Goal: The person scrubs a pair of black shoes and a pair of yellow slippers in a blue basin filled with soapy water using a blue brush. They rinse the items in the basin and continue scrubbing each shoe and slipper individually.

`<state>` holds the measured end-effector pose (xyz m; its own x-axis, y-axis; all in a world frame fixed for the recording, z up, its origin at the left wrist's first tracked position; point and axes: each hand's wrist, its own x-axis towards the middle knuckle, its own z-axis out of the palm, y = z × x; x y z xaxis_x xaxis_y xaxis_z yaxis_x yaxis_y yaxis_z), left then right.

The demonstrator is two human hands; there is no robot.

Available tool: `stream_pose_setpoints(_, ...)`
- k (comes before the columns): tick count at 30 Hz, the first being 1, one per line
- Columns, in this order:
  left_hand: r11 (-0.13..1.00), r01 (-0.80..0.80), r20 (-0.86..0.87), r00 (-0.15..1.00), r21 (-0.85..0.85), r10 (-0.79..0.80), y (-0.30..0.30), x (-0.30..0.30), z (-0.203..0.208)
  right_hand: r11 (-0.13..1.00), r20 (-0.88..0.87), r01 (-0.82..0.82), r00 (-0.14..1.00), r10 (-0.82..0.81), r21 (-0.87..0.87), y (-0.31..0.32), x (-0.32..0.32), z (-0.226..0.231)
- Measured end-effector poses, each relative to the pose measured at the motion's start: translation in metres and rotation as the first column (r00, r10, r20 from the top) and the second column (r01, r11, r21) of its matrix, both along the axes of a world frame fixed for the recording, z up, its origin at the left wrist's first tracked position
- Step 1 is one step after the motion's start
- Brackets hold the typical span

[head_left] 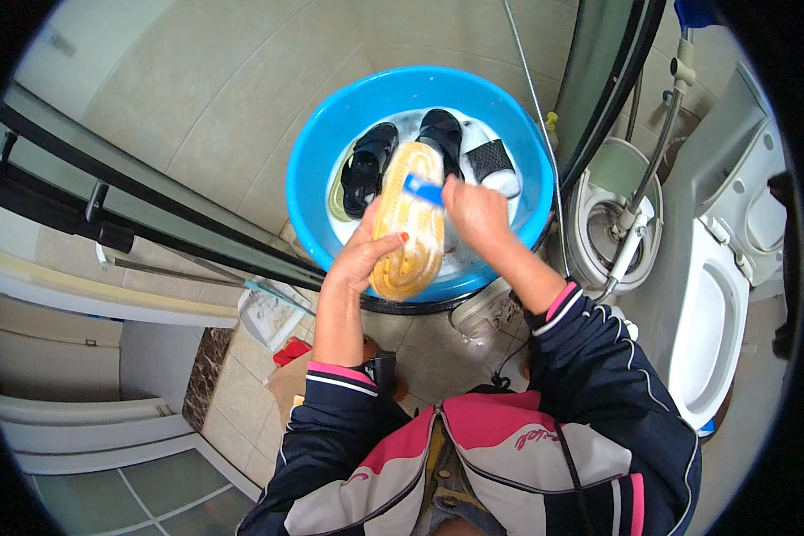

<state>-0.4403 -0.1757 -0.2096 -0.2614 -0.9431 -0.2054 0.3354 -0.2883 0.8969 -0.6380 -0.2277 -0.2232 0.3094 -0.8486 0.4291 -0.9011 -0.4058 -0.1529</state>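
Note:
My left hand [361, 254] grips a yellow slipper [408, 255] by its left edge, thumb across it, with its ridged sole facing up. Some white suds cling to the sole. Closed round a blue brush [423, 189], my right hand [476, 213] presses it against the upper part of the sole; the bristles are hidden. Both hands are over a large blue basin [311, 170] of soapy water. Black sandals [439, 129] and a black slide [489, 160] sit in the suds, and a pale green sole edge [336, 192] shows at the left.
To the right stand a pale green bucket [630, 161] with a shower hose and a white toilet [710, 317] with its lid up. A black-framed glass door [196, 214] runs along the left. A white dustpan [266, 314] lies on the tiled floor.

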Motion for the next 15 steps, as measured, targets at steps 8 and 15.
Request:
stream_pose_setpoints(8,0.999,0.017,0.09,0.996,0.027,-0.019,-0.001,-0.009,-0.017,0.993,-0.038,-0.057,0.997,0.061,0.1,0.016,0.014,0.005)
stream_pose_setpoints(15,0.996,0.093,0.036,0.995,0.017,-0.093,0.004,-0.017,-0.003,0.99,-0.083,0.014,0.996,-0.026,-0.141,-0.007,0.0,-0.005)
